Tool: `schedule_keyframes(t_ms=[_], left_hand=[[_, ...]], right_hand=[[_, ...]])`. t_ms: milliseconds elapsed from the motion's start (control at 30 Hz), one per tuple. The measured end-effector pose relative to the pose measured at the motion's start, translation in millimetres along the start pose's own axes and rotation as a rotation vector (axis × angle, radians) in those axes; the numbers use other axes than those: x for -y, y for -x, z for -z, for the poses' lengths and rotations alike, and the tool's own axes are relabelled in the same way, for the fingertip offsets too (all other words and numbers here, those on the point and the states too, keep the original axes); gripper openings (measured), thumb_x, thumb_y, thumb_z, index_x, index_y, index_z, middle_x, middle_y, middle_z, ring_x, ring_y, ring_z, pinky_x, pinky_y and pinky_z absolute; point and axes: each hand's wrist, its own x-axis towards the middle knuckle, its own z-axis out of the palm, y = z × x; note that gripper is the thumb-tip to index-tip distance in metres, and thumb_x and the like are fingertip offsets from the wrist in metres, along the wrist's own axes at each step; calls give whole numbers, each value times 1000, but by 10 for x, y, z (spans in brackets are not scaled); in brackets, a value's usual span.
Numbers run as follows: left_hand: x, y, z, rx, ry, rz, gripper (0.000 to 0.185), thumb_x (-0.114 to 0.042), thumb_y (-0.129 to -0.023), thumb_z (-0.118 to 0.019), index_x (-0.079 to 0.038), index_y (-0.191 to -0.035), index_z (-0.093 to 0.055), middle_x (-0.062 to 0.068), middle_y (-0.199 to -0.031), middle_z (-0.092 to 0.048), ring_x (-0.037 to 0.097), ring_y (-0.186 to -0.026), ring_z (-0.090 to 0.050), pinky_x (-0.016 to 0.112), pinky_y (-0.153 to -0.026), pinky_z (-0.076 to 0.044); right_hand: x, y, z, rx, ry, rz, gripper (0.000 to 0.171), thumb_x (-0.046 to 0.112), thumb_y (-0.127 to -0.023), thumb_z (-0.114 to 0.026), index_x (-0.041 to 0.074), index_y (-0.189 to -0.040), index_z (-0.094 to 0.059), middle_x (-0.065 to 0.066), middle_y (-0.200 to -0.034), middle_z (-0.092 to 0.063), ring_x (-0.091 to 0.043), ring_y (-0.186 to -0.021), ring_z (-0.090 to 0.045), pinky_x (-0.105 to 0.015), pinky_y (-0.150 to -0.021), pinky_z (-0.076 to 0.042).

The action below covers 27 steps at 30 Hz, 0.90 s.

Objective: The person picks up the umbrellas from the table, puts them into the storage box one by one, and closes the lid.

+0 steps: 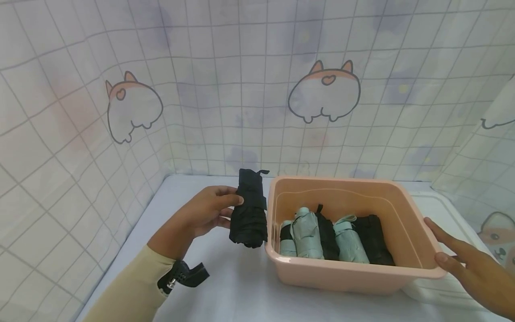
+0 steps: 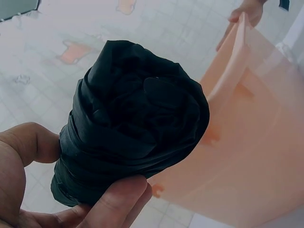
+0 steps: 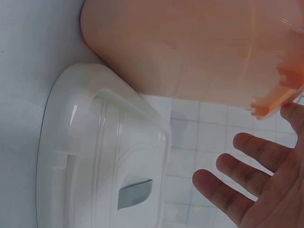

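Observation:
My left hand (image 1: pixel 211 210) grips a black folded umbrella (image 1: pixel 250 208) between thumb and fingers, just left of a peach plastic bin (image 1: pixel 342 275). The umbrella stands nearly upright, with a small strap loop at its top. In the left wrist view its rolled cloth end (image 2: pixel 142 114) faces the camera. Inside the bin several folded umbrellas lie side by side: light green ones (image 1: pixel 307 235) and black ones (image 1: pixel 374 239). At the bin's right end my right hand (image 1: pixel 466 259) rests on the rim, fingers extended. The right wrist view shows its other fingers (image 3: pixel 237 183) spread away from the bin wall.
A white plastic lid (image 3: pixel 128 142) with a grey latch lies to the right of the bin and partly under it. A white surface (image 1: pixel 225 286) carries everything. Behind and at both sides hangs a checked curtain (image 1: pixel 225 89) with corgi drawings.

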Motion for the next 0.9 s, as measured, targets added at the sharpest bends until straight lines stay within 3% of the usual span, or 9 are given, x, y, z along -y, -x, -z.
schedule_keyframes(t_ms=[233,633,800,900], left_hand=[[-68,-22,-84,27,18,-16,59,-21,-94,-69,3,-144,-48,18,-129,-62,35,-103,-69,50,-85,-59],[-159,-91,-251,70,33,-19,60,-22,-94,-70,4,-143,-48,20,-128,-62,35,-101,-69,50,-85,-60],[-167,-126,-333,49,27,-1,60,-22,-94,-72,2,-143,-48,19,-126,-63,36,-101,-69,49,-82,-60],[-167,-153,-374,39,24,13,59,-23,-94,-73,1,-142,-49,18,-126,-63,36,-102,-69,48,-81,-61]], right_hand=[[71,-24,33,19,24,-42,71,41,-111,-38,20,-164,4,-49,-145,-30,-50,-91,-67,-70,-60,-51],[7,0,1,21,11,-16,69,40,-112,-37,27,-164,5,-48,-147,-31,-50,-92,-68,-68,-58,-51],[0,-23,12,26,19,-31,70,42,-111,-37,26,-164,6,-48,-147,-29,-53,-92,-67,-69,-58,-51],[-10,-13,14,21,12,-19,69,41,-112,-37,28,-164,6,-48,-146,-30,-47,-90,-68,-65,-56,-52]])
